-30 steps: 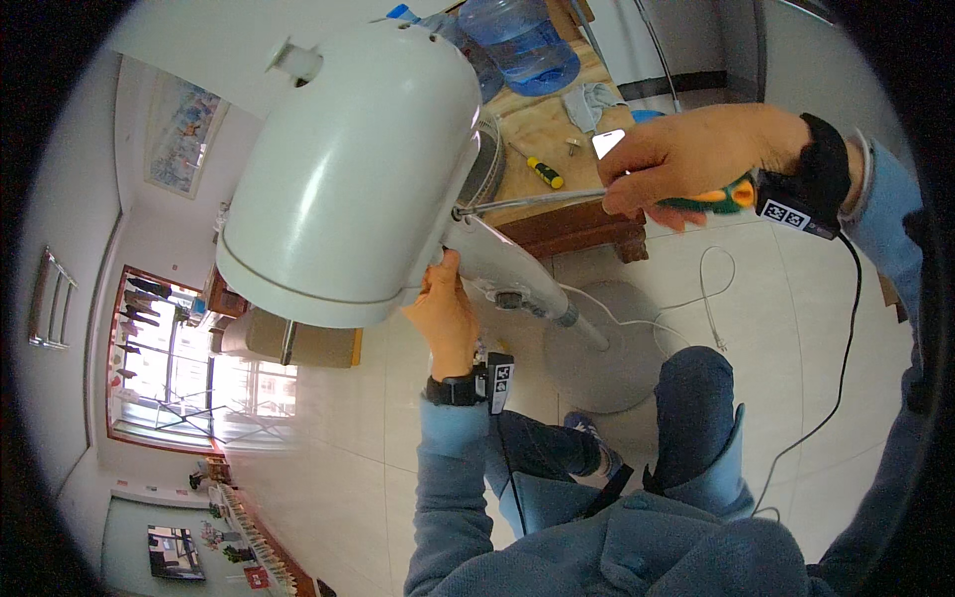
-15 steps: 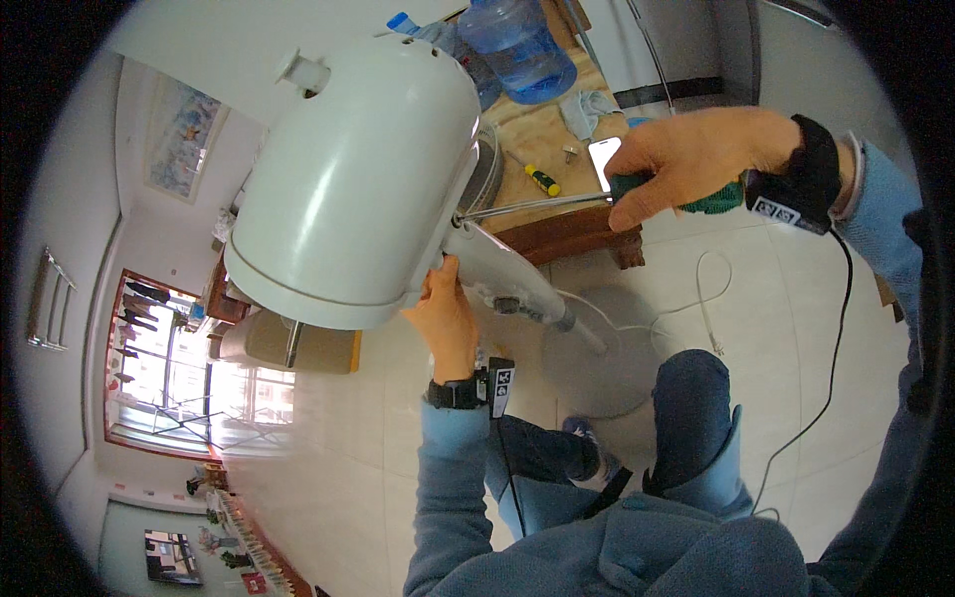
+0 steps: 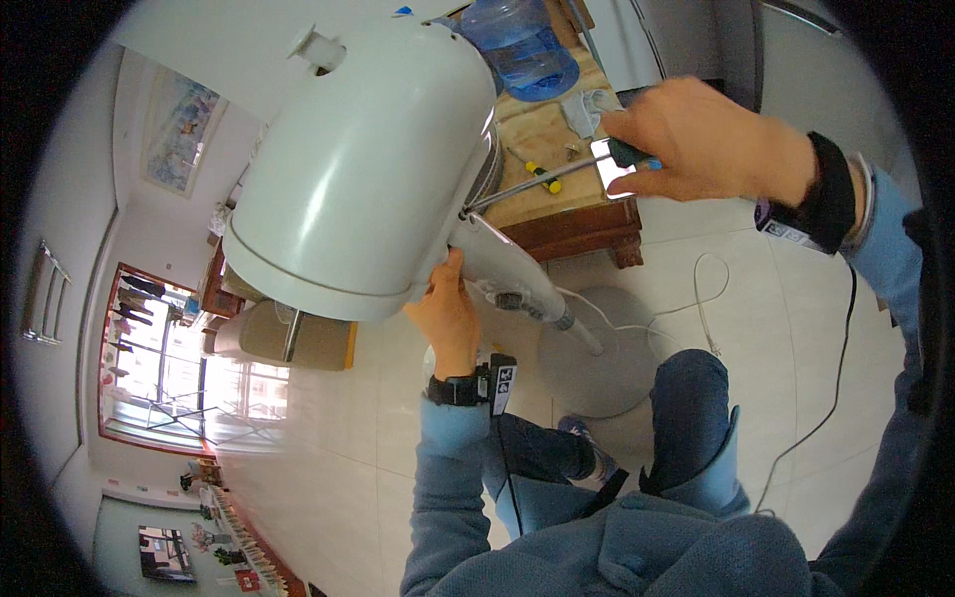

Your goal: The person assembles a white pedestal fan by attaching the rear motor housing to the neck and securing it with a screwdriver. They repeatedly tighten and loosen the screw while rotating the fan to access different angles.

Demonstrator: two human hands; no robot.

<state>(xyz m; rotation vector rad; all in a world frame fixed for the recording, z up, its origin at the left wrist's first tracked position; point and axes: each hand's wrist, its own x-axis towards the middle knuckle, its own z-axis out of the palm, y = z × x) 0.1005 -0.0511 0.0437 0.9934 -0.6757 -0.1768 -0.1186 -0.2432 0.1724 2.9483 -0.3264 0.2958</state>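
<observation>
Apparent screw-turning: right hand (image 3: pixel 686 134) gripping a screwdriver (image 3: pixel 532 183), its tip where the white housing (image 3: pixel 368 179), at left, meets the pole (image 3: pixel 507 261); left hand (image 3: pixel 448 316) touching the housing's near side, closure unclear. Further turning calls for a seated tip.

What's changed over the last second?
The right hand rose, tilting the long screwdriver's handle end upward. Nothing visibly taken hold of or let go. Unchanged: the screwdriver's tip end beside the white housing; the left hand against the housing's lower edge.
</observation>
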